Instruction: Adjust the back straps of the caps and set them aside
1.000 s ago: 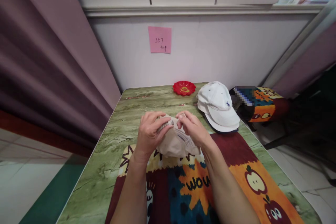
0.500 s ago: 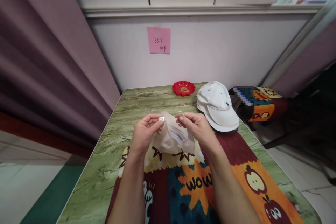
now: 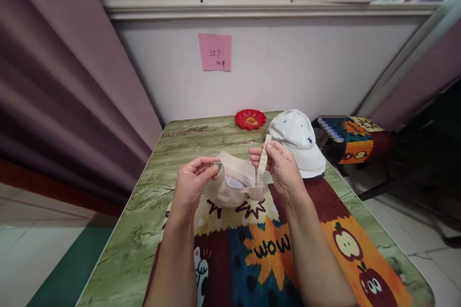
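A beige cap (image 3: 225,193) lies at the far edge of the patterned cloth, its opening turned up between my hands. My left hand (image 3: 196,180) pinches a small metal buckle (image 3: 217,163) on the cap's left side. The cap's beige strap (image 3: 262,163) rises from its right side, and my right hand (image 3: 281,165) holds it between thumb and fingers near the upper end. Behind my right hand rests a white cap (image 3: 297,136) with a small dark logo, on top of other headwear that is mostly hidden.
A red scalloped dish (image 3: 250,119) sits near the back of the green wood-patterned table (image 3: 144,201). The patterned cloth (image 3: 237,259) covers the front middle. A pink note (image 3: 215,53) is on the wall. At the right stands a stool (image 3: 356,146) with similar cloth.
My right hand has moved up and right, and the strap is now drawn out long in it. My left hand has shifted slightly left, still on the buckle.
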`<state>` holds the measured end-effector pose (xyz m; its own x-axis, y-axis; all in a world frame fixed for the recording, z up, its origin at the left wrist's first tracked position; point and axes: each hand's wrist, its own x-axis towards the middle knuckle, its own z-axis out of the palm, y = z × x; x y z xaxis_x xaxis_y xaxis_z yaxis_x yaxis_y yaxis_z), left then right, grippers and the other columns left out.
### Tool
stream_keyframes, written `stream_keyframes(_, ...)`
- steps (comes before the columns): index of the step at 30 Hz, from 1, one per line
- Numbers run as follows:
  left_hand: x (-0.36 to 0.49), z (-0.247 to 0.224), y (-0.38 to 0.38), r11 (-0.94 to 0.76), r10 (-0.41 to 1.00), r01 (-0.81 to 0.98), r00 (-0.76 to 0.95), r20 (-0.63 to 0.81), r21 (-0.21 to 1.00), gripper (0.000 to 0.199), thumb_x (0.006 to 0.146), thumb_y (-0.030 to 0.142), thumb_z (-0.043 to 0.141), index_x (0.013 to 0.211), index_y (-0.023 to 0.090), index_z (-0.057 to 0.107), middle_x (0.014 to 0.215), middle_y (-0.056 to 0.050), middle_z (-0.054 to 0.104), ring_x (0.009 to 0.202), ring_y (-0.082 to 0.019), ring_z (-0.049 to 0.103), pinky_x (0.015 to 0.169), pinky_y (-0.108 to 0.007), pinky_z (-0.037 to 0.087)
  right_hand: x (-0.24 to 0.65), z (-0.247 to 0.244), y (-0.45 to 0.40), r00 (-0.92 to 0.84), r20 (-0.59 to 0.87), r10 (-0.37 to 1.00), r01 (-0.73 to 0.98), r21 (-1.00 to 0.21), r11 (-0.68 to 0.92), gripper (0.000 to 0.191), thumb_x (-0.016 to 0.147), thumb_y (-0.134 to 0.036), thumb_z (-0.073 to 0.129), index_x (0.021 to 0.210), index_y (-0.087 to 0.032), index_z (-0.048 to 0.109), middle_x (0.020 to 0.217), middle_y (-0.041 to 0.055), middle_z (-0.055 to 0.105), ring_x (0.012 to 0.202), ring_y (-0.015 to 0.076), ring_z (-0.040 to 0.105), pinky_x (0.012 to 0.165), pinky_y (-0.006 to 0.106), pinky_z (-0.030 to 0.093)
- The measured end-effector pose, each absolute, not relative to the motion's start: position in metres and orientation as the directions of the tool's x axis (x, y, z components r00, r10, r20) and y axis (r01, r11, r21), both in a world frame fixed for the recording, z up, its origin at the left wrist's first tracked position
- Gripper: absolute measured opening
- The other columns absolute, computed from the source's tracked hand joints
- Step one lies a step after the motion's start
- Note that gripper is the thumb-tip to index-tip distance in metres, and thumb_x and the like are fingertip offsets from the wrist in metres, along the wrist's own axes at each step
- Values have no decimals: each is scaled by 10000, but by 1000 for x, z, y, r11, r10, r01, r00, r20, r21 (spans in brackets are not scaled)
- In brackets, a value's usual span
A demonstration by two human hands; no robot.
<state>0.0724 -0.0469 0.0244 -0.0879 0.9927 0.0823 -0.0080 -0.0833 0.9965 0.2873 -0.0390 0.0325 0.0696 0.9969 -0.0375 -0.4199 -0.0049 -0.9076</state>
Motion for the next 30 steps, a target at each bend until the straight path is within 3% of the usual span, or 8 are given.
stream_keyframes(3,74,25,-47,-72,994,-22,-80,70,997,259,649,279,826,872,161,768,673,-24,694,584,-122,593,605,-246,479,286,31,-39,25,-10,1000,-399,-917,0,294,802,-465,696,848,-205,565,686,-9,668,562,117,607,597,258,541)
stream_keyframes(6,75,25,-47,-53,995,-45,-84,49,998,256,641,270,830,866,160,775,665,-24,699,578,-114,598,604,-237,489,283,31,-41,-56,58,997,-355,-934,35,299,805,-479,692,823,-204,575,629,-40,599,471,74,470,487,203,434)
stream_keyframes(10,76,24,-46,-9,996,-93,-90,1,996,279,629,267,843,877,155,778,723,-40,733,596,-111,632,626,-229,525,275,28,-45,-201,85,976,-163,-985,52,269,850,-452,641,787,-195,590,667,-21,617,464,67,388,432,202,287)
stream_keyframes(17,79,21,-43,123,988,-276,-51,-143,953,341,568,250,880,857,117,760,698,-54,738,593,-126,680,625,-221,576,257,19,-45,-209,205,956,254,-933,256,243,888,-362,578,728,-192,644,632,-8,624,538,108,465,531,237,322)
stream_keyframes(30,81,22,-42,162,981,-344,-45,-189,925,353,519,229,897,806,85,749,674,-62,734,571,-140,689,585,-212,594,254,14,-43,-160,209,965,353,-901,253,248,873,-353,577,708,-182,647,589,-26,580,535,98,455,528,217,305)
